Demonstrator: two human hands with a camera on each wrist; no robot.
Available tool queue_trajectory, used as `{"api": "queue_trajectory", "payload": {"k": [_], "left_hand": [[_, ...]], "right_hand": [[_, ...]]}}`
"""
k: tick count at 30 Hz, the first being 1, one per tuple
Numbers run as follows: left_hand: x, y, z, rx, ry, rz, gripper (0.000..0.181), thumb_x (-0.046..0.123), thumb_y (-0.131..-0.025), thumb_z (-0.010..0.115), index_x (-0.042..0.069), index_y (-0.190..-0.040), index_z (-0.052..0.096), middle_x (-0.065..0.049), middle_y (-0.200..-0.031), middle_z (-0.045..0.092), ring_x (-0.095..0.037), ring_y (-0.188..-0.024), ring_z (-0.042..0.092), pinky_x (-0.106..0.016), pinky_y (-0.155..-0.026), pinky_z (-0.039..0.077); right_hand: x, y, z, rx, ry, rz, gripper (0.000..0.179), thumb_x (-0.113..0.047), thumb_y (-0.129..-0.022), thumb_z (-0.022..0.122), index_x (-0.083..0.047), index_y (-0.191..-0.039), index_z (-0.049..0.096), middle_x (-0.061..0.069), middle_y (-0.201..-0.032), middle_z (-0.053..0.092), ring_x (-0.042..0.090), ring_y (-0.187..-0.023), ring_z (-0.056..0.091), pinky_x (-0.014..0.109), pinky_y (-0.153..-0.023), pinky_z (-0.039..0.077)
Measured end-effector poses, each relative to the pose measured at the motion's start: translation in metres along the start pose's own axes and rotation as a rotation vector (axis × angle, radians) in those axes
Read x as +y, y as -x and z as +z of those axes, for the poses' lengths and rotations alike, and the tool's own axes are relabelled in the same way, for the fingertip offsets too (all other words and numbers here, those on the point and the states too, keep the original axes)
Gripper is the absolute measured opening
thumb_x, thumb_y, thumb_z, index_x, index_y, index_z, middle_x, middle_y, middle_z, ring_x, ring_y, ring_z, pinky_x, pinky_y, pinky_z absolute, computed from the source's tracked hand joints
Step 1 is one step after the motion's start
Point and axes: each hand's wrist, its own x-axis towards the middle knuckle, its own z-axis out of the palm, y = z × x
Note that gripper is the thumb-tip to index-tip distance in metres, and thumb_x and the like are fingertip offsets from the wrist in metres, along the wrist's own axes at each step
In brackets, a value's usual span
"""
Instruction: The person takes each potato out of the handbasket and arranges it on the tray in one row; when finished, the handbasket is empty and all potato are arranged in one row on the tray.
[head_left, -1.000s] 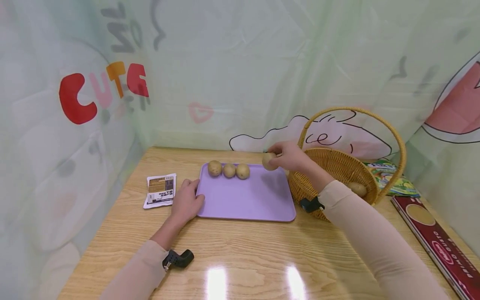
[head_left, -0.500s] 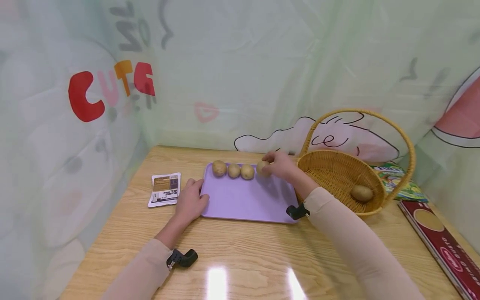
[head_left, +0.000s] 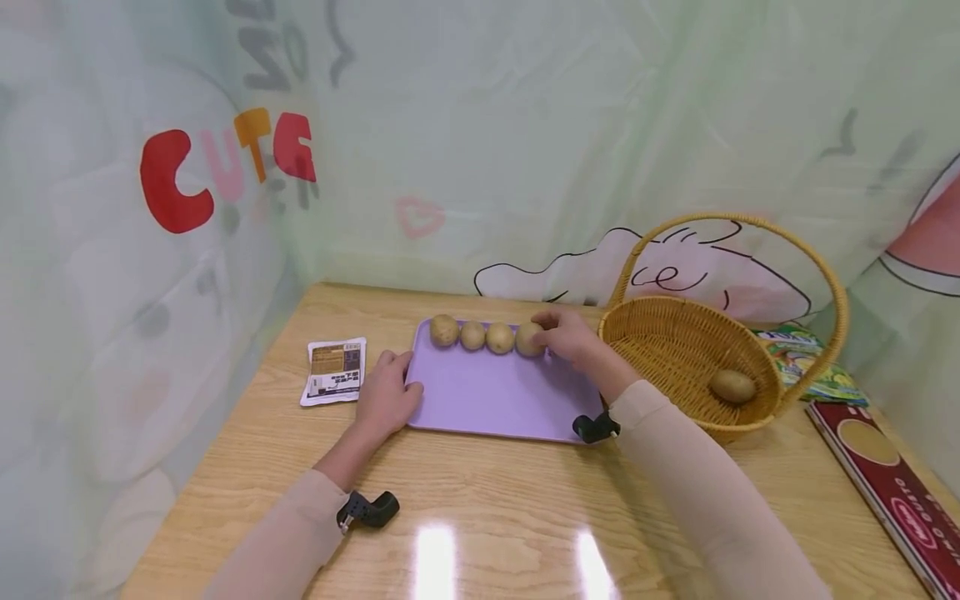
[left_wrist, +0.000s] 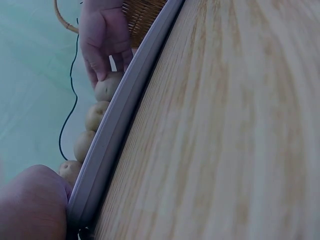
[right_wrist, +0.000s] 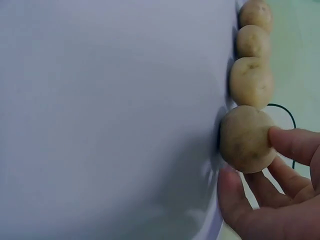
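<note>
A lilac tray lies on the table, its left edge held by my left hand. Three potatoes sit in a row along the tray's far rim. At the right end of that row, my right hand pinches another potato between thumb and fingers; in the right wrist view it touches its neighbour. The left wrist view shows the same row past the tray's side, with part of my left hand at the lower left.
Right of the tray stands a wicker basket with a tall handle and one potato inside. Beyond it lie a green packet and a dark red box. A white-edged pouch lies left of the tray.
My right hand has moved down and left from above the tray's far right part, setting its potato against the row's right end. My left hand has stayed on the tray's edge.
</note>
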Motion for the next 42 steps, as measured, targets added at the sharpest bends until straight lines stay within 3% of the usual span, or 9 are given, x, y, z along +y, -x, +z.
{"api": "queue_trajectory", "payload": {"k": [8, 15, 20, 25, 35, 42], "left_hand": [[0.002, 0.000, -0.004, 0.004, 0.020, 0.002, 0.055, 0.015, -0.078, 0.060, -0.001, -0.131, 0.059, -0.013, -0.102, 0.056, -0.029, -0.082, 0.059, -0.043, -0.072, 0.050], [0.002, 0.001, -0.003, 0.005, 0.011, 0.009, 0.055, 0.016, -0.079, 0.060, 0.000, -0.131, 0.059, -0.013, -0.102, 0.056, -0.030, -0.082, 0.059, -0.044, -0.073, 0.050], [0.003, 0.001, -0.002, 0.002, 0.004, -0.003, 0.055, 0.015, -0.078, 0.058, 0.001, -0.131, 0.059, -0.012, -0.102, 0.055, -0.029, -0.082, 0.059, -0.043, -0.072, 0.049], [0.004, 0.001, -0.003, 0.004, -0.001, -0.005, 0.055, 0.015, -0.079, 0.058, 0.001, -0.131, 0.059, -0.012, -0.102, 0.056, -0.030, -0.081, 0.058, -0.043, -0.071, 0.049], [0.003, 0.002, 0.000, 0.005, 0.013, -0.007, 0.055, 0.016, -0.079, 0.059, 0.001, -0.131, 0.060, -0.012, -0.104, 0.056, -0.032, -0.085, 0.060, -0.045, -0.074, 0.049], [0.001, 0.001, 0.000, 0.014, 0.001, 0.002, 0.054, 0.016, -0.079, 0.058, 0.001, -0.131, 0.060, -0.012, -0.102, 0.056, -0.031, -0.082, 0.059, -0.044, -0.073, 0.049]], "right_hand": [[-0.001, 0.001, -0.003, -0.009, 0.010, -0.006, 0.044, -0.001, -0.093, 0.056, 0.002, -0.136, 0.049, 0.021, -0.138, 0.047, 0.030, -0.115, 0.048, 0.039, -0.088, 0.047], [0.004, 0.002, 0.002, 0.013, -0.003, -0.031, 0.042, 0.003, -0.089, 0.059, 0.002, -0.131, 0.053, 0.021, -0.136, 0.050, 0.029, -0.114, 0.049, 0.034, -0.084, 0.047], [0.000, 0.007, 0.007, 0.061, 0.053, -0.082, 0.041, 0.006, -0.088, 0.060, 0.003, -0.129, 0.055, 0.022, -0.133, 0.052, 0.031, -0.116, 0.049, 0.036, -0.087, 0.045], [-0.003, 0.009, 0.007, 0.058, 0.073, -0.092, 0.041, 0.004, -0.090, 0.059, 0.004, -0.130, 0.054, 0.023, -0.134, 0.051, 0.033, -0.119, 0.048, 0.039, -0.091, 0.045], [-0.004, 0.014, -0.005, 0.027, 0.090, -0.035, 0.049, -0.006, -0.091, 0.061, -0.002, -0.138, 0.049, 0.018, -0.142, 0.047, 0.033, -0.124, 0.047, 0.044, -0.094, 0.044], [-0.021, 0.024, -0.020, -0.005, 0.109, -0.102, 0.046, -0.013, -0.091, 0.063, -0.003, -0.134, 0.052, 0.019, -0.137, 0.050, 0.033, -0.120, 0.049, 0.049, -0.100, 0.039]]}}
